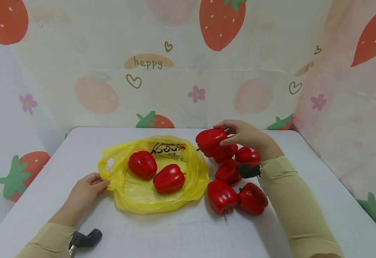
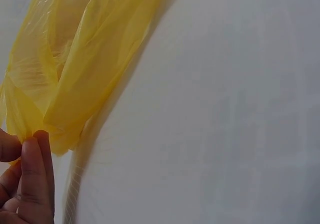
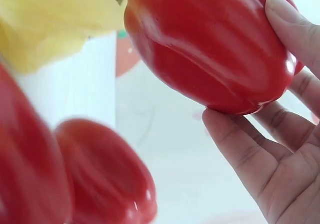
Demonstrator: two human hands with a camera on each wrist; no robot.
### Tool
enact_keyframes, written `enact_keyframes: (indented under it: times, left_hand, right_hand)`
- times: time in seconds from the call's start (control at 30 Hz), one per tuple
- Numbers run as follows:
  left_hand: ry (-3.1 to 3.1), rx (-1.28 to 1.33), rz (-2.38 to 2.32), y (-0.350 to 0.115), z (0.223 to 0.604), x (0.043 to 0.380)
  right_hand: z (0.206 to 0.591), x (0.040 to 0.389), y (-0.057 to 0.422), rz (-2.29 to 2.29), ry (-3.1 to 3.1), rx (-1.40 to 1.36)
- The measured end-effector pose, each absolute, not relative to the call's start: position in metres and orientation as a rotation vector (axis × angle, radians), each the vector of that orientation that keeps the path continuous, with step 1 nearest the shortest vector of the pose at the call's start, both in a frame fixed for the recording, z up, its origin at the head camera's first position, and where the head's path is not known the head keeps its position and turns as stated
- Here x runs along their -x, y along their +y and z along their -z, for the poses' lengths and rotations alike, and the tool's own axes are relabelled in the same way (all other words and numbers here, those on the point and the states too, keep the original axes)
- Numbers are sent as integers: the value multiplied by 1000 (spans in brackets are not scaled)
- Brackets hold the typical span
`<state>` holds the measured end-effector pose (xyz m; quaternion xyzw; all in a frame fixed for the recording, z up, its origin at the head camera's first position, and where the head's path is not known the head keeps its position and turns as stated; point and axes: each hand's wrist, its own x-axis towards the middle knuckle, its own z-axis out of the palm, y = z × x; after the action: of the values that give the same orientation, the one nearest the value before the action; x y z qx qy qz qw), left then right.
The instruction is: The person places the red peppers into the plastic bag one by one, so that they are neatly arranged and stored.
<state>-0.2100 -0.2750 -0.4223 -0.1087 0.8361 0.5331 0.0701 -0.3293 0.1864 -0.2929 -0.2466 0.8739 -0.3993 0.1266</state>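
Observation:
A yellow plastic bag [image 1: 155, 208] lies spread with its mouth open on the white table. Two red bell peppers, one at the left [image 1: 142, 165] and one at the right [image 1: 169, 178], rest in it. My left hand [image 1: 89, 184] pinches the bag's left edge by the handle; the left wrist view shows fingertips [image 2: 32, 156] and thumb on the thin plastic. My right hand [image 1: 244, 134] grips a red bell pepper [image 1: 211, 142] by one end, raised beside the bag's far right rim. In the right wrist view this bell pepper [image 3: 210, 43] sits between thumb and fingers.
Several more red bell peppers [image 1: 222, 197] lie grouped right of the bag, under and in front of my right forearm. A dark wrist-camera mount [image 1: 86, 239] sticks out from the left sleeve. Strawberry-print cloth [image 1: 188, 93] stands behind the white table [image 1: 162, 236].

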Motion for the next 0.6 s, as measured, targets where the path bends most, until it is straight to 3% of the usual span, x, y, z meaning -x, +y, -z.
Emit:
enact_keyframes:
  times: [0.6]
  left_hand:
    - [2505,318,-1629,-275,422,208]
  right_hand:
    - [302,336,99,1091,2531,809]
